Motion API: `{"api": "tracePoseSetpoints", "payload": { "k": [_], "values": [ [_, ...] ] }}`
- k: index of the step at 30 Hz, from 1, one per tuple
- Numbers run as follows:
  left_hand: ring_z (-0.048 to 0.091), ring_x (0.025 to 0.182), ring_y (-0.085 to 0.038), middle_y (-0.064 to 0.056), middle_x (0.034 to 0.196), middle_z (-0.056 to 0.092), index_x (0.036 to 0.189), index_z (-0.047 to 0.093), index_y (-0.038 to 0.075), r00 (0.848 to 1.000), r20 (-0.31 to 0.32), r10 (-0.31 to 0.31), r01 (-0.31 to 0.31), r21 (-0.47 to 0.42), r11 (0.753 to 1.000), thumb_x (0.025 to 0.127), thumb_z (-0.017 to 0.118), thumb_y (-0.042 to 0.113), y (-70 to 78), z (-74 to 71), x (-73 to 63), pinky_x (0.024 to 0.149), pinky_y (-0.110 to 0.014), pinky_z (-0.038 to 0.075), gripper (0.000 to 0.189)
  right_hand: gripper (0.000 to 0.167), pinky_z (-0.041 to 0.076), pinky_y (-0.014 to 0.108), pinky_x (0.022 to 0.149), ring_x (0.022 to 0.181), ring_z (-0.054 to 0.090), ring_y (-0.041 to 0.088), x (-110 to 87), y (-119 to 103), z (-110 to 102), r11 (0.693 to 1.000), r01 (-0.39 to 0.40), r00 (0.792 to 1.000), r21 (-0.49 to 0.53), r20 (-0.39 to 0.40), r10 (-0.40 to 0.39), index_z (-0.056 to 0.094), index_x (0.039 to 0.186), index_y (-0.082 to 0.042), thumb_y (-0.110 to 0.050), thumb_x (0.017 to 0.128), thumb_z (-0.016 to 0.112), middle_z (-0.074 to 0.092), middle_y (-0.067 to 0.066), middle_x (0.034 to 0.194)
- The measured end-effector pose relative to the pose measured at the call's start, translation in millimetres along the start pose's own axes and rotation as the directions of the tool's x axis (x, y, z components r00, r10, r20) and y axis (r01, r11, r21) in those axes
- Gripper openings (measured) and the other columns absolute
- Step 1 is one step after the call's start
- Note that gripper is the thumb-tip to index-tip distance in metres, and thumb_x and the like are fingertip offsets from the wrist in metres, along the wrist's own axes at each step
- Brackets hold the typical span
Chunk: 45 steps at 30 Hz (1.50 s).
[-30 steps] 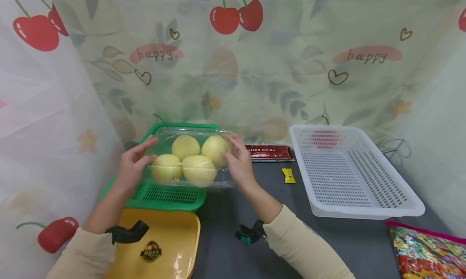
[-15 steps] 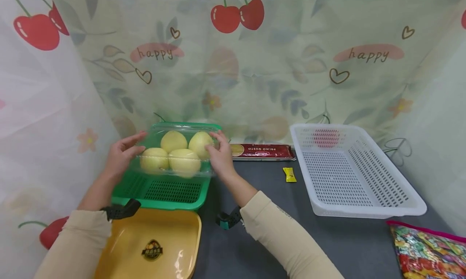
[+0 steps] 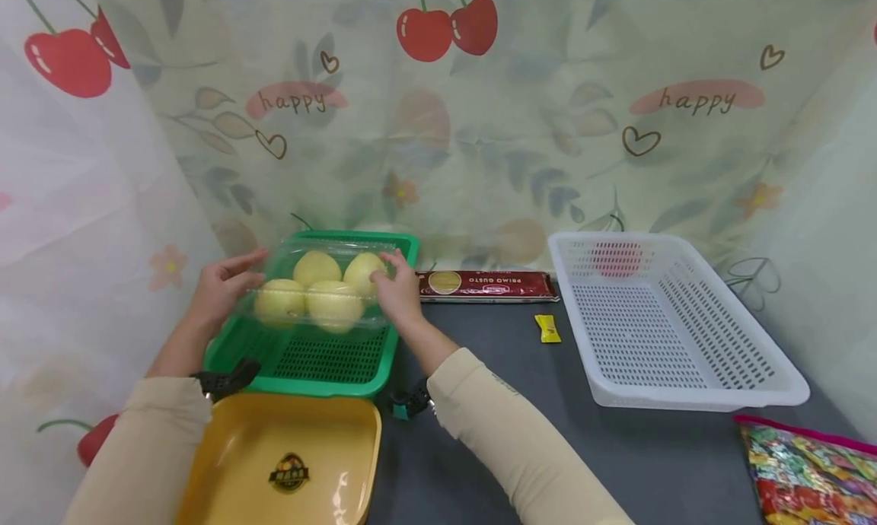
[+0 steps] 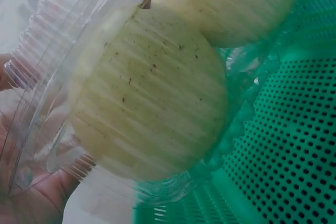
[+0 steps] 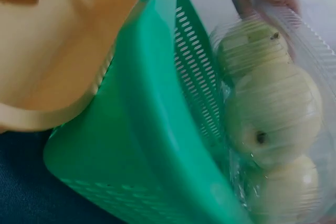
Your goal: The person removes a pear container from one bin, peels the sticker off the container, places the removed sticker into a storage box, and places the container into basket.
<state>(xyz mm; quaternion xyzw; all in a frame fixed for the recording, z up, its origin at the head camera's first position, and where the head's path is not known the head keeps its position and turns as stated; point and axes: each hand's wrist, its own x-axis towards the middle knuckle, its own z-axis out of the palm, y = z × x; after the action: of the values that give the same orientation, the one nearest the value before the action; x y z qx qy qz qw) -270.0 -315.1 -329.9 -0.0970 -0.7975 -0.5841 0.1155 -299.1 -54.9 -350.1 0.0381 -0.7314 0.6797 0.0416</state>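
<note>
A clear plastic clamshell box (image 3: pixel 318 287) holds several pale yellow-green pears (image 3: pixel 334 306), one with a dark stem and brown specks in the left wrist view. It hangs over the far part of a green perforated basket (image 3: pixel 329 367). My left hand (image 3: pixel 218 291) grips the box's left end, thumb on the near side; in the left wrist view part of that hand (image 4: pixel 31 203) shows through the plastic. At the right end my right hand (image 3: pixel 399 291) holds the box between thumb and fingers. In the right wrist view the box (image 5: pixel 283 17) is just inside the basket's rim (image 5: pixel 157 114).
A yellow tray (image 3: pixel 294 426) stands in front of the basket. Along the back lies a dark red packet (image 3: pixel 507 286), with a small yellow wrapped candy (image 3: pixel 547 329) nearer. To the right are a white perforated basket (image 3: pixel 685 399) and a bag of colourful sweets (image 3: pixel 808 472).
Both hands have carried the box of pears leftward and slightly lower over the green basket. More of the dark red packet now shows. The other items have stayed in place.
</note>
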Motion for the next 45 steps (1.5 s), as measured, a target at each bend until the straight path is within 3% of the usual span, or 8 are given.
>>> {"api": "tracePoseSetpoints", "payload": {
  "k": [4,7,10,17,21,26,38,45],
  "values": [
    [0.055,0.094,0.014,0.030,0.105,0.061,0.116,0.064,0.024,1.000,0.008,-0.013,0.013,-0.038,0.999,0.087,0.056,0.001,-5.9,-4.5,3.1,0.072,-0.007,0.047,0.037,0.046,0.030,0.017,0.040,0.087,0.064,0.018,1.5,2.3,4.0,0.999,-0.032,0.999,-0.032,0.035,0.033,0.052,0.131,-0.008,-0.009,0.085,0.054,0.022,0.005,0.155],
    [0.056,0.090,0.013,0.032,0.099,0.061,0.111,0.065,0.027,1.000,0.020,-0.021,0.021,-0.021,1.000,0.088,0.054,0.001,-9.8,-5.9,5.0,0.071,-0.008,0.048,0.036,0.045,0.030,0.016,0.039,0.099,0.064,0.017,2.4,4.0,5.9,0.998,-0.051,0.997,-0.046,0.051,0.054,0.053,0.131,-0.008,-0.008,0.086,0.054,0.020,0.006,0.155],
    [0.056,0.086,0.014,0.035,0.097,0.057,0.121,0.060,0.014,0.999,0.029,-0.040,0.038,0.059,0.998,0.089,0.053,0.005,-12.6,-6.1,7.0,0.072,-0.008,0.048,0.034,0.044,0.030,0.016,0.040,0.126,0.049,0.021,4.4,8.4,7.1,0.996,-0.066,0.996,-0.057,0.056,0.069,0.055,0.129,-0.007,-0.007,0.085,0.054,0.021,0.008,0.155],
    [0.054,0.082,0.016,0.038,0.092,0.052,0.130,0.045,-0.012,0.996,0.038,-0.083,0.076,0.168,0.983,0.091,0.052,0.010,-19.6,-4.4,13.4,0.071,-0.010,0.048,0.046,0.041,0.028,0.017,0.040,0.067,0.054,0.009,7.8,14.2,8.2,0.989,-0.085,0.994,-0.118,0.065,0.093,0.057,0.127,-0.007,-0.008,0.086,0.052,0.020,0.010,0.155],
    [0.056,0.085,0.014,0.014,0.116,0.061,0.130,0.048,-0.008,0.993,0.041,-0.111,0.103,0.160,0.982,0.092,0.051,0.010,-23.7,-2.7,14.8,0.072,-0.011,0.050,0.043,0.042,0.028,0.017,0.041,0.110,0.058,0.024,9.6,13.2,7.6,0.987,-0.077,0.992,-0.139,0.088,0.090,0.056,0.128,-0.006,-0.008,0.086,0.051,0.020,0.012,0.155],
    [0.053,0.085,0.016,-0.030,0.140,0.038,0.132,0.040,-0.015,0.986,0.062,-0.154,0.141,0.169,0.975,0.094,0.047,0.012,-28.2,-1.3,15.1,0.074,-0.011,0.050,0.047,0.043,0.028,0.020,0.042,0.053,0.047,0.017,12.0,12.3,6.8,0.983,-0.088,0.984,-0.164,0.141,0.112,0.054,0.130,-0.006,-0.010,0.088,0.052,0.026,0.013,0.153],
    [0.050,0.078,0.016,-0.032,0.134,0.043,0.129,0.045,-0.014,0.985,0.020,-0.171,0.160,0.247,0.956,0.094,0.047,0.015,-33.5,-1.7,14.6,0.070,-0.011,0.049,0.045,0.043,0.027,0.019,0.040,0.039,0.025,0.005,18.2,14.2,7.0,0.971,-0.086,0.971,-0.222,0.198,0.131,0.051,0.132,-0.005,-0.010,0.090,0.049,0.055,0.016,0.130],
    [0.052,0.068,0.013,-0.034,0.126,0.050,0.125,0.050,-0.012,0.985,-0.010,-0.171,0.164,0.336,0.928,0.094,0.047,0.014,-32.1,1.3,18.1,0.065,-0.013,0.048,0.041,0.039,0.043,0.023,0.055,0.059,0.049,0.008,19.9,12.0,8.1,0.951,-0.088,0.984,-0.297,0.122,0.129,0.055,0.129,-0.004,-0.021,0.095,0.049,0.060,0.014,0.125]
  ]
}}
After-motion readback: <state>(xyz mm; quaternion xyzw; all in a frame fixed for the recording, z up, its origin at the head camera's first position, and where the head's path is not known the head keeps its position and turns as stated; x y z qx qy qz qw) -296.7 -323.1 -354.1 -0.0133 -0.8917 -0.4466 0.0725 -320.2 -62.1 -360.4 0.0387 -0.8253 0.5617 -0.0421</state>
